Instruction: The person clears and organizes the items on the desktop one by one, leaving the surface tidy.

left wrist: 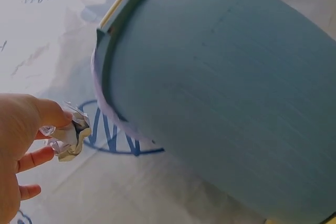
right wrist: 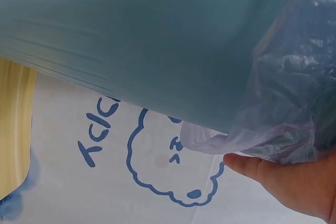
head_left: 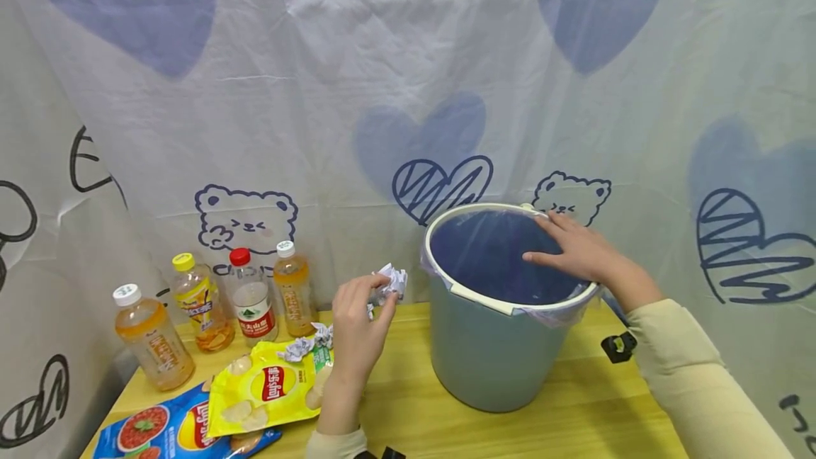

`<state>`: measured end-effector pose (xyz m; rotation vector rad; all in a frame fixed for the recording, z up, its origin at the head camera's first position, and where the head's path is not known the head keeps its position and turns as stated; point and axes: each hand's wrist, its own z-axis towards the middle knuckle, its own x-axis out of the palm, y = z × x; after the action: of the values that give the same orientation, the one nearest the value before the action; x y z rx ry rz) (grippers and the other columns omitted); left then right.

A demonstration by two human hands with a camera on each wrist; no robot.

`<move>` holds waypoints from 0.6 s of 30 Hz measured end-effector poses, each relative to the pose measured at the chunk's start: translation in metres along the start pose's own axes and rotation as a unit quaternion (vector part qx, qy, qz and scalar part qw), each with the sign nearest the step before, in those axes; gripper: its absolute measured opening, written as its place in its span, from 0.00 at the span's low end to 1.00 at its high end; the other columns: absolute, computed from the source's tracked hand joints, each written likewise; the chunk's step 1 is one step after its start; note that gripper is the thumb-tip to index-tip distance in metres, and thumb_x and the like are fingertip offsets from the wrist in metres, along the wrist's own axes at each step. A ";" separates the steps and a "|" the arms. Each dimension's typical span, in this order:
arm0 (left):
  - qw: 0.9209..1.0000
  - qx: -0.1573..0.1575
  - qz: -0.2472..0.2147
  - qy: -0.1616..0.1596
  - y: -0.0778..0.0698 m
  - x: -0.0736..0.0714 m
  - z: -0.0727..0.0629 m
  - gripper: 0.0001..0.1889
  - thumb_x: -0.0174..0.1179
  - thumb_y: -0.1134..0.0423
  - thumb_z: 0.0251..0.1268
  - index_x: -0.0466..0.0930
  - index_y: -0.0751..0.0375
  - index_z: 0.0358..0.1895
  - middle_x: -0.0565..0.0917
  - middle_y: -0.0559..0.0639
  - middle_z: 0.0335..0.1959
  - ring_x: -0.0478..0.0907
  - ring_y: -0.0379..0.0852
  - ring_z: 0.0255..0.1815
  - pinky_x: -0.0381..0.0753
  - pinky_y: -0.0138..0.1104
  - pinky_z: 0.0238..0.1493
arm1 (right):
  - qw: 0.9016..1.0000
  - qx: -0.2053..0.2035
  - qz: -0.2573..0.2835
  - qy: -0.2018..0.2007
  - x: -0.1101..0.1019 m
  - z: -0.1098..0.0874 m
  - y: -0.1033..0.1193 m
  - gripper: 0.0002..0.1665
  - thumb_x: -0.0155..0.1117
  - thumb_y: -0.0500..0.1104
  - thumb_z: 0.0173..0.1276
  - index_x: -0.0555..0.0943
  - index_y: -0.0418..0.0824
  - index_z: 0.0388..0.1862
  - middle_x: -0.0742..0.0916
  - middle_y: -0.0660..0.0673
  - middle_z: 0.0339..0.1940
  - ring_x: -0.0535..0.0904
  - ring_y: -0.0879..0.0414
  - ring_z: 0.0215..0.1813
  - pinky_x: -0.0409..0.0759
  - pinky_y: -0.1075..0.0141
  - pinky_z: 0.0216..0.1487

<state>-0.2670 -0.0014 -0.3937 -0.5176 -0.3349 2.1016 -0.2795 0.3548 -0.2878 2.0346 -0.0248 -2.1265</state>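
The left hand [head_left: 358,321] holds a crumpled paper ball [head_left: 394,282] in the air, left of the bin [head_left: 491,353] and apart from its rim. Its grip is a narrow pinch at the thumb and fingertips, the lower fingers spread clear. The right hand [head_left: 583,250] rests with fingers extended at the bin's right rim, where the thin liner [head_left: 576,312] folds over; it grasps nothing that shows.

The paper should be very light, springy and hardly slippery; a gentle pinch across its crumpled middle ought to suffice, while squeezing would only flatten it. The bin looks stiff, steadiest held by its rim; the liner probably slips easily.

Two more paper balls [head_left: 297,350] lie on the yellow chip bag [head_left: 242,392], toward the counter's [head_left: 408,409] left edge. Four bottles [head_left: 293,296] stand near its back left corner.
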 end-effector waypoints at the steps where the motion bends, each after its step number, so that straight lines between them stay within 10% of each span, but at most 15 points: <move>1: 1.000 0.007 -0.001 0.001 -0.002 0.001 0.002 0.12 0.70 0.67 0.53 0.82 0.61 0.41 0.85 0.52 0.39 0.79 0.51 0.43 0.72 0.44 0.49 | 1.000 0.000 0.000 0.000 0.000 0.000 0.000 0.56 0.51 0.73 0.65 0.51 0.40 0.79 0.51 0.30 0.79 0.43 0.29 0.78 0.47 0.30 0.71; 18: 0.995 0.103 -0.012 0.010 -0.028 0.009 0.048 0.12 0.69 0.67 0.54 0.82 0.60 0.42 0.85 0.51 0.40 0.79 0.50 0.43 0.75 0.42 0.50 | 1.000 -0.002 0.011 -0.003 0.000 -0.002 0.002 0.55 0.53 0.71 0.66 0.51 0.39 0.79 0.52 0.29 0.79 0.44 0.29 0.78 0.48 0.30 0.71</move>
<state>-0.2747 0.0199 -0.3419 -0.4093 -0.1114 2.0776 -0.2777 0.3535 -0.2872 2.0159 -0.0427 -2.1187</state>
